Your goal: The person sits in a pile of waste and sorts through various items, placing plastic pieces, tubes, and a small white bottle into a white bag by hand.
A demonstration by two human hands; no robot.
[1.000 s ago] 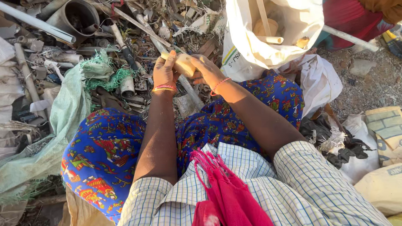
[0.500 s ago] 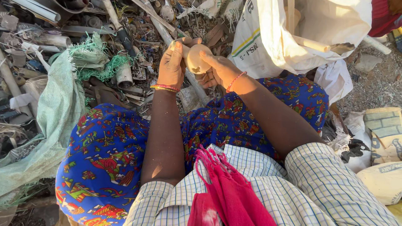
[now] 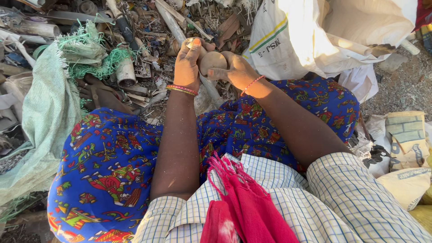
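Rounded tan lump, smooth and dull like a worn piece of scrap, sits just above the centre of the frame, held between both hands over the person's knees. Left hand stands upright against its left side, palm turned inward and fingers closed together, reaching up past the top of the lump. Right hand wraps it from the right and below, thumb laid across the front. Bangles ring the left wrist and a thin orange thread the right. Behind the hands, across the upper left, lies a heap of pipes and scrap; a white sack stands open at the upper right, and a green woven sack lies at the left edge.
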